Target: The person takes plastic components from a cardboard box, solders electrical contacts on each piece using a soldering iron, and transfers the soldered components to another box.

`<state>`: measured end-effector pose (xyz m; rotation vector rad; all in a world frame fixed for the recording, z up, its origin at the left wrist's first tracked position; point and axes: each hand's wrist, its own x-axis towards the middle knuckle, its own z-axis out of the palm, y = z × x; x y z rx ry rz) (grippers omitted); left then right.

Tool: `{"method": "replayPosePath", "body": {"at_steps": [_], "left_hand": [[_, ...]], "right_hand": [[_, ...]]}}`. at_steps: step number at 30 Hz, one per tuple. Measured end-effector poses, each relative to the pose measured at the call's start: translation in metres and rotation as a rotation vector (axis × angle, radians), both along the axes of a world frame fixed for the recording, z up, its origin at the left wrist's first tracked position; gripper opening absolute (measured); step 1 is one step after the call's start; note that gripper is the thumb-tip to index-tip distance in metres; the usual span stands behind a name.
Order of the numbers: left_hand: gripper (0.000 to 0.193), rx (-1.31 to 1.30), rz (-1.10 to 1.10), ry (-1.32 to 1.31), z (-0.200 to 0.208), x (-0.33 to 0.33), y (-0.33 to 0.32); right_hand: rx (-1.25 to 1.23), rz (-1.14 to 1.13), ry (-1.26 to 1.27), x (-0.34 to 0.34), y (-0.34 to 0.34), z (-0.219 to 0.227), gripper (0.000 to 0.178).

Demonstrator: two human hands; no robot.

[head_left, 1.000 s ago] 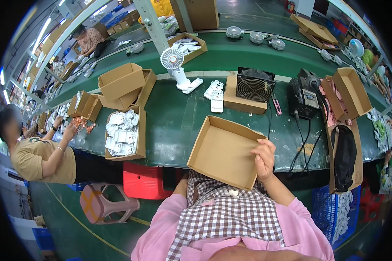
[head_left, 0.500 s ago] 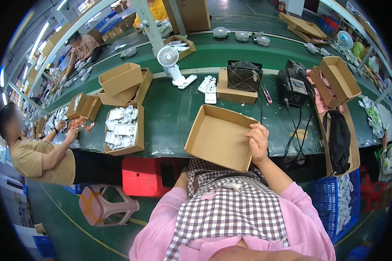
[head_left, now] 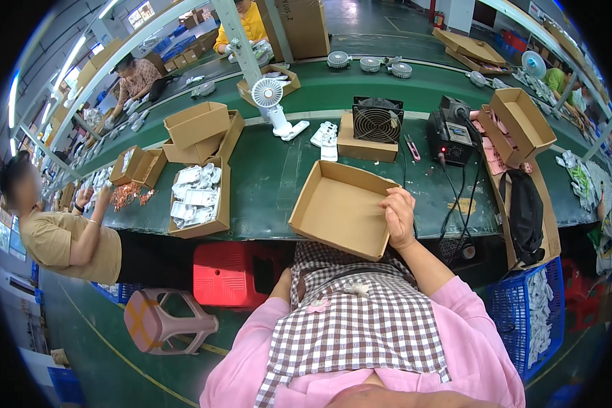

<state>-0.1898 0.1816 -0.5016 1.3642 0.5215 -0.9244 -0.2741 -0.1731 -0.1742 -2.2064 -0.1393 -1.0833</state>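
Note:
An open, shallow cardboard tray sits tilted at the front edge of the green workbench, with nothing inside it. My right hand grips its right wall, fingers over the rim. My left forearm runs down beside the checked apron, and the left hand itself is hidden there. Beyond the tray lie several white plastic casings, next to a white handheld fan standing upright. A black square fan with a round grille rests on a cardboard box behind the tray.
Left of me stands a box of white plastic parts. A black soldering station with cables and pink-handled tweezers are on the right, near a black bag. A red stool is below the bench; a co-worker is at left.
My view has shifted slightly. My right hand stays on the tray's right side, and the tray has hardly moved. The co-worker at left has raised their hands a little.

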Motion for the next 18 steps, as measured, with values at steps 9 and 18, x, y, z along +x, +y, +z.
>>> {"method": "replayPosePath", "body": {"at_steps": [9, 18], "left_hand": [[0.024, -0.060, 0.124, 0.098, 0.031, 0.003, 0.003], [0.010, 0.416, 0.641, -1.171, 0.227, 0.008, 0.069]], "right_hand": [[0.019, -0.001, 0.018, 0.001, 0.001, -0.002, 0.017], [0.042, -0.060, 0.029, -0.003, -0.002, -0.004, 0.019]]}}
